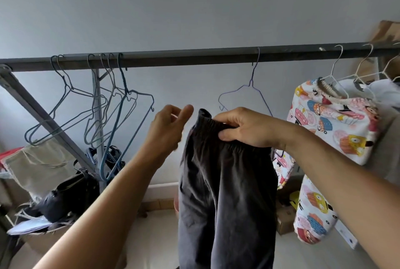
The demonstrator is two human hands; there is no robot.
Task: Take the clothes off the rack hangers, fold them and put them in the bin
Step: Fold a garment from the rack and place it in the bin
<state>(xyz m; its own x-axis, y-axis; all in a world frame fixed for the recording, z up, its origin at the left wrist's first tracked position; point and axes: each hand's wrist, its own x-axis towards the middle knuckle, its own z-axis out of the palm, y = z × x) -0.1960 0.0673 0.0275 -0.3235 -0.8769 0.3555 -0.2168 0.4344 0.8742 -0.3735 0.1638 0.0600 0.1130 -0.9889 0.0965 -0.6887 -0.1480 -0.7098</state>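
Observation:
Dark grey trousers (225, 193) hang down in front of me, off the hanger. My right hand (244, 128) grips their elastic waistband from above. My left hand (168, 125) hovers just left of the waistband, fingers loosely curled and holding nothing. Behind my right hand a bare purple wire hanger (249, 91) hangs from the grey rack bar (194, 57). At the right a white garment with a cartoon print (331, 125) hangs on a wire hanger, with a pale garment (385, 93) beyond it. No bin is in view.
Several empty wire hangers (99, 104) hang bunched at the left end of the bar. Below them lie a black bag (69, 197), a beige tote (36, 164) and papers. A slanted rack leg (43, 115) crosses the left side. Cardboard boxes (285, 216) sit on the floor at right.

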